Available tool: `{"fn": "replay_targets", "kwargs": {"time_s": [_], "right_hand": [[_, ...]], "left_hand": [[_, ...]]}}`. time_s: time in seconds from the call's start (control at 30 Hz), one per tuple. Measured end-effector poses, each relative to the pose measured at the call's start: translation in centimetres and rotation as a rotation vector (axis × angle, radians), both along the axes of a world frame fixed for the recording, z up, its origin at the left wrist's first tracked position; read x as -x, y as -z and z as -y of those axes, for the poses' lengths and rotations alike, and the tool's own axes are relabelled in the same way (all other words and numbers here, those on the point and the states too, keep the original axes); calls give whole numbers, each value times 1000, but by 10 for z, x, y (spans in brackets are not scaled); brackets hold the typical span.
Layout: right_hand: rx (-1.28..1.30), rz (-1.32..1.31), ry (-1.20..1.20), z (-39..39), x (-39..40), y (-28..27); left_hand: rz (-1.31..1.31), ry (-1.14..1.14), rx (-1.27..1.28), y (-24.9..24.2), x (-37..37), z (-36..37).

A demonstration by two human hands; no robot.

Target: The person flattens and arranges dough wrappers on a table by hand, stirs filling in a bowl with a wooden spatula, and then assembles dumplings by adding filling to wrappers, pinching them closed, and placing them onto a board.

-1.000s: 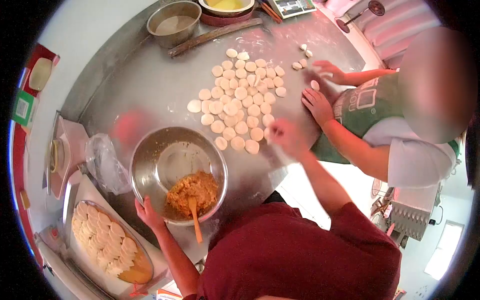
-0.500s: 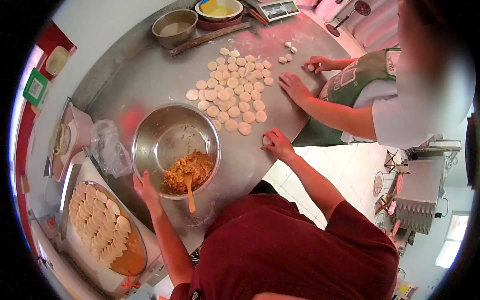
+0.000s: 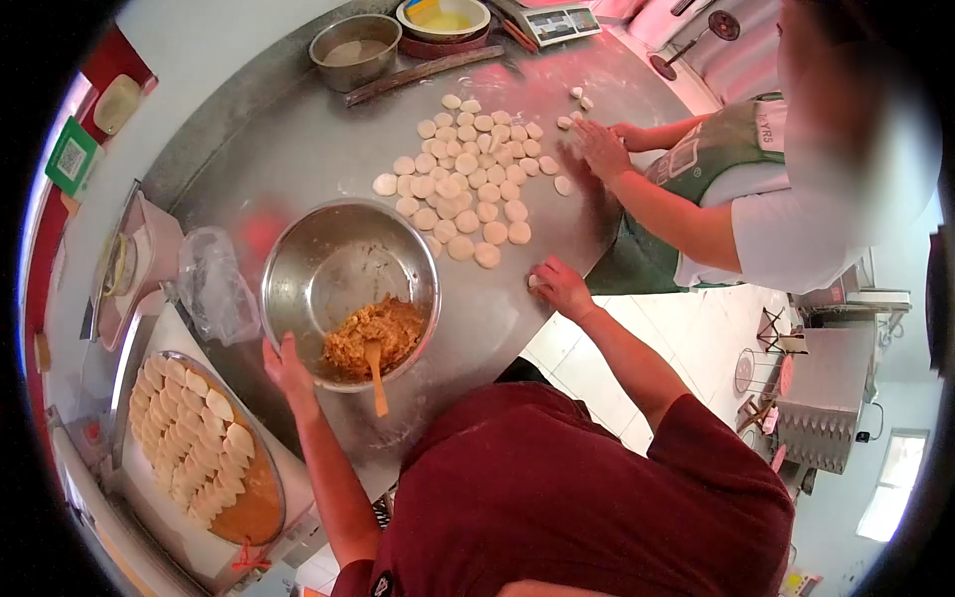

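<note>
My left hand (image 3: 290, 372) is at the near left rim of a large metal bowl (image 3: 308, 239), thumb over the edge and fingers along the outside. Orange-brown minced filling (image 3: 383, 333) lies in the bowl, with a wooden spatula (image 3: 377, 378) stuck in it and its handle leaning over the rim. My right hand (image 3: 565, 291) rests near the table's front edge, its fingers curled over a small whitish dough piece (image 3: 535, 282), mostly hidden. Just beyond are several flat round dough wrappers (image 3: 463, 199), spread loosely and partly overlapping on the metal table (image 3: 269, 159).
A co-worker's hands (image 3: 604, 149) work beside small dough lumps (image 3: 577, 93) at the right. At the back stand a metal pot (image 3: 355, 52), a wooden stick (image 3: 423, 75) and a scale (image 3: 560, 24). Left are a plastic bag (image 3: 214, 289) and a tray of filled dumplings (image 3: 189, 438).
The co-worker's hands have moved together, away from me, and extra wrappers lie at the pile's right side. My left hand has closed in on the bowl rim; my right hand has barely shifted.
</note>
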State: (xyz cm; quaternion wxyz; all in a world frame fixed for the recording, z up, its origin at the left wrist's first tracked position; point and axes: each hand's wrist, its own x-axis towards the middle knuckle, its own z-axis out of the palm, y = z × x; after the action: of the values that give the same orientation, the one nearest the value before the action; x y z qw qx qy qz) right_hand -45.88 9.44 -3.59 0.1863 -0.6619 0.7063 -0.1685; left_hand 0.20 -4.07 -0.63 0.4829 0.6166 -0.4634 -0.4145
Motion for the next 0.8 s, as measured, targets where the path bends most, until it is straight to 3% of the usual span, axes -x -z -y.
{"fn": "replay_targets", "kwargs": {"time_s": [0.1,0.2,0.3,0.37,0.53,0.73,0.8], "right_hand": [[109,-70,-22,-2,-1,-6],[250,-141,304,18,-12,20],[133,-397,496,43,-15,49],[103,-430,494,53,-15,46],[116,-535,492,58,-17,38],[208,-542,505,59,-16,40],[193,-136,533,56,-3,44]], "left_hand": [[-37,-4,-3,-1,0,0],[-8,-23,-18,-4,1,-3],[46,-37,-27,-16,10,-4],[104,-18,-9,-16,7,-3],[-49,-22,-31,-7,3,-5],[-116,-70,-33,2,2,-3],[-116,-65,-19,3,1,-5]]}}
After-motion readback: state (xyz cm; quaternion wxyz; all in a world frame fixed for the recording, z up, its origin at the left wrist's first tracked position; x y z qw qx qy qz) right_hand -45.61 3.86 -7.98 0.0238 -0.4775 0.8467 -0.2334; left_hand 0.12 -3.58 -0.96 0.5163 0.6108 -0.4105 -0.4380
